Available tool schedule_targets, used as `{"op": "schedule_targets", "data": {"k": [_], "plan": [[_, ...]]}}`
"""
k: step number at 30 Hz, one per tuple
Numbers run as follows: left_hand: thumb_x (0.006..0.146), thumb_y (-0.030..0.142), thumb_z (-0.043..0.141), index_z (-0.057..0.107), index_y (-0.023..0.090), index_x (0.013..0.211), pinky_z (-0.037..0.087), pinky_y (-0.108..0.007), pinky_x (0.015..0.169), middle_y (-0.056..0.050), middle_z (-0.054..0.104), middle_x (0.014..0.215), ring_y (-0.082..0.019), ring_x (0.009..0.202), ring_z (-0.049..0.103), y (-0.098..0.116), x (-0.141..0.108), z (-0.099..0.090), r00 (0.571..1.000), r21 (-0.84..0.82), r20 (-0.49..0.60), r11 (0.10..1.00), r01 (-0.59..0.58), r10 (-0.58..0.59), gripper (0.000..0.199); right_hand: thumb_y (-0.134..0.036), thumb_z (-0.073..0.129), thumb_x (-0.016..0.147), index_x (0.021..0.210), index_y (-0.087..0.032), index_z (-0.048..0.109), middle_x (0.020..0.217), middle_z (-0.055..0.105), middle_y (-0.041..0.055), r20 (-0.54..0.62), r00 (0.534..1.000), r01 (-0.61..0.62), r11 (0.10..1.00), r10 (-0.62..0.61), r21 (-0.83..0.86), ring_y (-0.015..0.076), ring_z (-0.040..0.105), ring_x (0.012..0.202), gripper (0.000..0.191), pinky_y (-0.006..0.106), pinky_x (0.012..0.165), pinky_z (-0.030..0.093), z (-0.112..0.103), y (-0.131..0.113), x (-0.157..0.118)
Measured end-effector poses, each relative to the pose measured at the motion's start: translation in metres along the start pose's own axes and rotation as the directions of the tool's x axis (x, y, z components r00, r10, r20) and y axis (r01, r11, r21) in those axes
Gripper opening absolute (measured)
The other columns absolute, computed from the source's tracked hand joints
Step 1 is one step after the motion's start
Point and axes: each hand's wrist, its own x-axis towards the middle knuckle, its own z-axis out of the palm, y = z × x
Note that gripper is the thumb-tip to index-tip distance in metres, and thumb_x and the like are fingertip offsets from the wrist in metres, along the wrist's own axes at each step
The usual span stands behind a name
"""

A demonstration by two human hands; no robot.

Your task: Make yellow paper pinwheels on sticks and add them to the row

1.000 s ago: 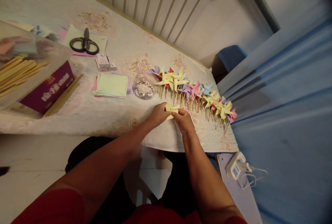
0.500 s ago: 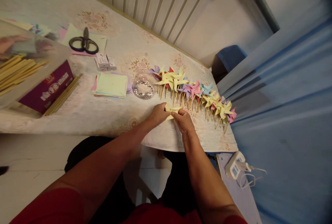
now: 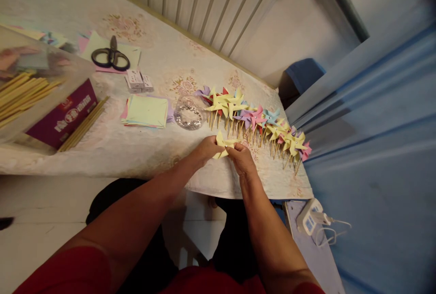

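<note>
The biggest thing is the worktop [image 3: 119, 155], with a flowery cloth on it. Next comes a see-through box [image 3: 76, 65] with sticks in it, on the left. Then there is a long row of pinwheels [image 3: 256, 118] on sticks, just past the hands and off to the right. A pile of paper squares [image 3: 146, 111] is smaller, and a clear round dish [image 3: 176, 120] of shiny bits sits beside it. The left hand [image 3: 206, 149] and right hand [image 3: 242, 159] each have a pinched grip, thumb and fingers closed on one yellow pinwheel [image 3: 222, 141]. It is between them, over the near side of the worktop. If they pinch too hard, the thin paper could crease or rip. If one grip slips, a folded point might pop loose. An elbow bump could spill the dish.
</note>
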Motion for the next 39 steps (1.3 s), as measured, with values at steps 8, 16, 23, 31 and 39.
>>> {"op": "schedule_targets", "data": {"k": [8,16,23,31,39], "plan": [[0.061,0.006,0.069,0.071,0.008,0.094,0.047,-0.025,0.066,-0.004,0.073,0.080,-0.013,0.066,0.061,-0.001,0.001,0.002,0.999,-0.102,-0.050,0.995,-0.007,0.001,0.034,-0.041,0.076,0.062,0.061,-0.021,0.059,0.051,0.048,-0.0071,-0.049,0.999,0.002,0.998,-0.005,-0.056,0.0086,0.034,0.049,0.027,0.025,0.052,0.025,0.007,-0.004,-0.004],[0.059,0.016,0.076,0.070,0.011,0.091,0.049,-0.029,0.071,-0.005,0.073,0.080,-0.016,0.070,0.064,-0.001,0.001,-0.006,0.999,-0.199,-0.034,0.980,-0.013,0.006,0.033,-0.052,0.073,0.070,0.086,-0.020,0.068,0.076,0.066,0.0002,-0.237,0.970,0.036,0.999,-0.043,-0.035,0.0159,0.057,0.068,0.036,0.029,0.066,0.045,-0.019,0.009,-0.010],[0.056,0.017,0.080,0.070,0.012,0.090,0.050,-0.029,0.069,-0.005,0.074,0.081,-0.016,0.070,0.065,-0.002,0.003,-0.012,0.996,-0.249,-0.073,0.968,0.039,-0.059,0.035,-0.029,0.050,0.088,0.086,-0.018,0.067,0.086,0.067,0.0086,-0.217,0.838,0.115,0.552,-0.500,-0.826,0.0216,0.058,0.082,0.021,0.034,0.080,0.042,-0.048,0.059,-0.024],[0.060,0.015,0.077,0.070,0.013,0.093,0.052,-0.027,0.072,-0.003,0.075,0.083,-0.015,0.072,0.066,0.001,-0.010,-0.018,0.997,-0.276,-0.067,0.961,0.025,-0.046,0.034,-0.020,0.046,0.093,0.088,-0.019,0.067,0.086,0.066,0.0065,-0.133,0.824,0.068,0.328,-0.550,-0.942,0.0191,0.055,0.077,0.022,0.029,0.070,0.034,-0.041,0.065,-0.019],[0.061,0.026,0.079,0.067,0.014,0.088,0.052,-0.028,0.072,-0.004,0.072,0.081,-0.017,0.073,0.066,-0.008,-0.047,-0.023,0.993,-0.212,-0.114,0.977,0.000,-0.024,0.032,-0.019,0.045,0.093,0.086,-0.018,0.066,0.082,0.062,0.0054,-0.120,0.822,0.080,0.321,-0.556,-0.944,0.0182,0.050,0.073,0.023,0.030,0.067,0.030,-0.041,0.068,-0.019]]}}
